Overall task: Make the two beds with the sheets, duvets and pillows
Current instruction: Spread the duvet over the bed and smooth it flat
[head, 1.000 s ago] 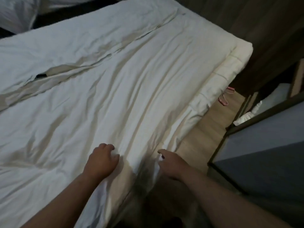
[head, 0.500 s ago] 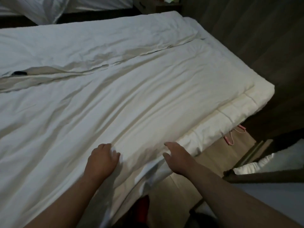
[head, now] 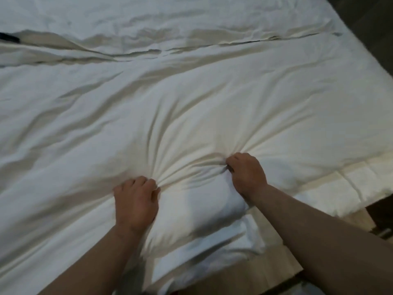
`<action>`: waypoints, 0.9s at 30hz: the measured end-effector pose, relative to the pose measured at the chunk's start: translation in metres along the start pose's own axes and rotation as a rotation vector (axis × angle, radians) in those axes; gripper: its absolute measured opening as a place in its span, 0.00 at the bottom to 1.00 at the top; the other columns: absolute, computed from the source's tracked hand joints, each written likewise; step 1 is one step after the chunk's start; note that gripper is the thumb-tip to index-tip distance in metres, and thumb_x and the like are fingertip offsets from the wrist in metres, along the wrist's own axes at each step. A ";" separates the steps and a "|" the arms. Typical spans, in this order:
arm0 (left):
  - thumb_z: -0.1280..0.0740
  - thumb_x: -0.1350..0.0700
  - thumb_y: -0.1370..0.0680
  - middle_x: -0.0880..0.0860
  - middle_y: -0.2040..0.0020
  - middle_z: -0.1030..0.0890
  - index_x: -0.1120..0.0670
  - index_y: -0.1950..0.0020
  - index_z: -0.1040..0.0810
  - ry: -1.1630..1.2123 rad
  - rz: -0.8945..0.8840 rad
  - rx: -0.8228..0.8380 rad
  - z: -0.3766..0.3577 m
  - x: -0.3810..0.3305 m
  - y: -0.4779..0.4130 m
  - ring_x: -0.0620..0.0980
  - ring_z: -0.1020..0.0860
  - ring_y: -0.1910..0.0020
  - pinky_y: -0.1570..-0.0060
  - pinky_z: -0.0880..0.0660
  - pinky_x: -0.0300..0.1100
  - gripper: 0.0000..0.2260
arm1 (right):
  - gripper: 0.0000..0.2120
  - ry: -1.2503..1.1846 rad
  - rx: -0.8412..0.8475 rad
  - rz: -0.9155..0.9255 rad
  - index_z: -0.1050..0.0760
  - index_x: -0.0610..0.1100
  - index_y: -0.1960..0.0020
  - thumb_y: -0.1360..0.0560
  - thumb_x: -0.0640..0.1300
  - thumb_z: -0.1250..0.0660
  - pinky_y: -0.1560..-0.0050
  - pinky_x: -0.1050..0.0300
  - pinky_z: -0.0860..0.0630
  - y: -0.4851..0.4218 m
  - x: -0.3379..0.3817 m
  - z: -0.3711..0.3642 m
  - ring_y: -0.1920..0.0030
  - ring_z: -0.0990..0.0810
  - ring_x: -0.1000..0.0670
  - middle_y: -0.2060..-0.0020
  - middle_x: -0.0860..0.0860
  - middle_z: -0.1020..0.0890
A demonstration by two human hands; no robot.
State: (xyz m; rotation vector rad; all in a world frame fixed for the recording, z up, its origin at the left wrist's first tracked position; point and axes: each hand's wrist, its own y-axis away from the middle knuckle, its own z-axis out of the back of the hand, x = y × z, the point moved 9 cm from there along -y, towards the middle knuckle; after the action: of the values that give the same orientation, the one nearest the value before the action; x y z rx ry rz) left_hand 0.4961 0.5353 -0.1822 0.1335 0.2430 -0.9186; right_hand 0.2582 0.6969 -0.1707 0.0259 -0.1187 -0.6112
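Observation:
A white duvet (head: 191, 99) covers almost the whole bed, creased, with a long fold line running across its far part. My left hand (head: 136, 201) grips a bunch of the duvet near the bed's front edge, and creases fan out from its fingers. A little to the right and farther in, my right hand (head: 246, 173) grips another bunch of the same duvet. The cloth between the two hands is puckered. A quilted mattress pad (head: 348, 184) shows along the bed's edge at the right.
A strip of wooden floor (head: 274, 262) shows below the bed's edge at the lower right. A dark wall (head: 370, 20) stands at the top right corner. A small dark gap (head: 8, 37) opens in the fold at the far left.
Both hands moved farther onto the bed and went from lying flat on the duvet to gripping bunches of it. The view came closer, and the cabinet at the right left the frame.

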 end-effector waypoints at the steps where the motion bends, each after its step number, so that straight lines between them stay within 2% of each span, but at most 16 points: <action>1: 0.38 0.49 0.28 0.51 0.67 0.25 0.51 0.66 0.26 0.033 -0.002 -0.025 0.003 0.001 0.000 0.59 0.25 0.66 0.63 0.33 0.48 0.09 | 0.06 -0.012 -0.028 0.010 0.24 0.44 0.59 0.28 0.40 0.40 0.61 0.49 0.28 -0.001 0.001 0.003 0.63 0.24 0.40 0.63 0.45 0.22; 5: 0.40 0.51 0.24 0.53 0.70 0.25 0.52 0.67 0.35 0.137 0.078 -0.024 0.013 -0.001 0.006 0.60 0.25 0.69 0.69 0.32 0.47 0.12 | 0.05 0.070 0.054 0.039 0.30 0.44 0.58 0.23 0.39 0.41 0.62 0.49 0.29 0.003 -0.007 0.013 0.64 0.22 0.38 0.65 0.43 0.21; 8: 0.44 0.49 0.20 0.54 0.66 0.22 0.52 0.66 0.38 0.174 0.161 0.091 0.013 -0.007 0.012 0.61 0.23 0.63 0.64 0.30 0.48 0.16 | 0.12 0.078 0.186 0.069 0.29 0.43 0.51 0.21 0.46 0.49 0.57 0.49 0.29 0.014 -0.007 0.019 0.55 0.20 0.37 0.56 0.42 0.19; 10: 0.44 0.47 0.18 0.53 0.63 0.21 0.52 0.65 0.36 0.175 0.156 0.183 0.011 -0.012 0.024 0.59 0.22 0.58 0.61 0.29 0.48 0.17 | 0.11 0.110 0.284 0.070 0.28 0.43 0.47 0.18 0.46 0.47 0.52 0.50 0.28 0.036 -0.010 0.019 0.49 0.20 0.39 0.50 0.44 0.18; 12: 0.46 0.45 0.18 0.53 0.60 0.20 0.52 0.64 0.34 0.168 0.111 0.247 0.010 -0.022 0.042 0.56 0.21 0.55 0.58 0.28 0.48 0.17 | 0.09 0.109 0.344 0.072 0.27 0.45 0.46 0.19 0.46 0.45 0.50 0.50 0.27 0.073 -0.018 0.013 0.47 0.20 0.41 0.49 0.46 0.18; 14: 0.50 0.42 0.19 0.52 0.58 0.19 0.52 0.62 0.32 0.154 0.057 0.300 0.005 -0.035 0.064 0.54 0.20 0.54 0.58 0.30 0.46 0.19 | 0.11 0.052 0.300 0.094 0.24 0.44 0.49 0.21 0.46 0.44 0.57 0.48 0.23 0.114 -0.019 0.013 0.55 0.17 0.40 0.56 0.45 0.17; 16: 0.56 0.39 0.23 0.52 0.60 0.20 0.50 0.62 0.32 0.132 0.005 0.322 0.002 -0.047 0.082 0.53 0.20 0.57 0.60 0.32 0.46 0.21 | 0.13 -0.039 0.368 0.061 0.24 0.44 0.54 0.27 0.48 0.44 0.72 0.49 0.21 0.148 -0.027 0.003 0.70 0.18 0.41 0.67 0.46 0.18; 17: 0.55 0.38 0.24 0.51 0.61 0.20 0.49 0.62 0.31 0.143 -0.017 0.306 0.004 -0.051 0.089 0.54 0.21 0.58 0.61 0.31 0.46 0.20 | 0.13 -0.037 0.400 0.036 0.24 0.44 0.55 0.29 0.48 0.45 0.74 0.52 0.22 0.156 -0.030 0.000 0.73 0.19 0.42 0.70 0.47 0.19; 19: 0.42 0.39 0.25 0.50 0.58 0.21 0.50 0.56 0.24 0.171 -0.046 0.180 0.017 -0.051 0.103 0.55 0.22 0.57 0.58 0.27 0.48 0.16 | 0.16 -0.014 0.392 0.051 0.22 0.43 0.51 0.27 0.49 0.46 0.67 0.53 0.22 0.155 -0.026 -0.003 0.68 0.18 0.42 0.66 0.46 0.18; 21: 0.30 0.41 0.31 0.54 0.51 0.22 0.56 0.49 0.22 0.146 -0.031 -0.013 0.043 -0.037 0.120 0.57 0.25 0.51 0.49 0.28 0.51 0.20 | 0.19 -0.038 0.336 0.013 0.23 0.44 0.44 0.24 0.50 0.48 0.54 0.50 0.23 0.144 -0.023 0.000 0.56 0.18 0.42 0.55 0.46 0.17; 23: 0.29 0.39 0.35 0.58 0.51 0.23 0.59 0.51 0.21 0.054 0.015 -0.166 0.069 -0.008 0.143 0.59 0.26 0.50 0.44 0.31 0.55 0.25 | 0.16 -0.154 0.288 -0.073 0.24 0.47 0.48 0.22 0.53 0.47 0.52 0.51 0.27 0.130 -0.018 0.006 0.53 0.20 0.43 0.54 0.48 0.20; 24: 0.30 0.37 0.36 0.58 0.53 0.23 0.59 0.52 0.21 -0.008 0.069 -0.162 0.072 0.016 0.158 0.60 0.26 0.51 0.43 0.32 0.56 0.27 | 0.15 -0.201 0.240 -0.099 0.26 0.48 0.51 0.23 0.56 0.45 0.53 0.51 0.28 0.122 -0.013 0.011 0.54 0.22 0.44 0.55 0.48 0.21; 25: 0.31 0.34 0.39 0.58 0.53 0.22 0.58 0.51 0.21 -0.066 0.131 -0.103 0.070 0.042 0.172 0.60 0.25 0.52 0.43 0.33 0.57 0.30 | 0.16 -0.221 0.195 -0.096 0.26 0.48 0.49 0.25 0.58 0.43 0.51 0.51 0.29 0.115 -0.004 0.014 0.52 0.23 0.44 0.53 0.48 0.23; 27: 0.32 0.34 0.40 0.56 0.55 0.22 0.55 0.50 0.22 -0.137 0.211 0.077 0.056 0.087 0.195 0.61 0.23 0.57 0.50 0.29 0.56 0.29 | 0.28 -0.234 0.166 -0.029 0.30 0.47 0.32 0.26 0.62 0.39 0.40 0.48 0.29 0.098 0.023 0.013 0.41 0.26 0.42 0.39 0.45 0.26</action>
State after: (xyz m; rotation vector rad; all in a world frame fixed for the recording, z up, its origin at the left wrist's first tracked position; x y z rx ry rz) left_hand 0.7110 0.5736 -0.1491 0.1632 0.0643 -0.7237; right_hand 0.3310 0.7646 -0.1494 0.1172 -0.3962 -0.6312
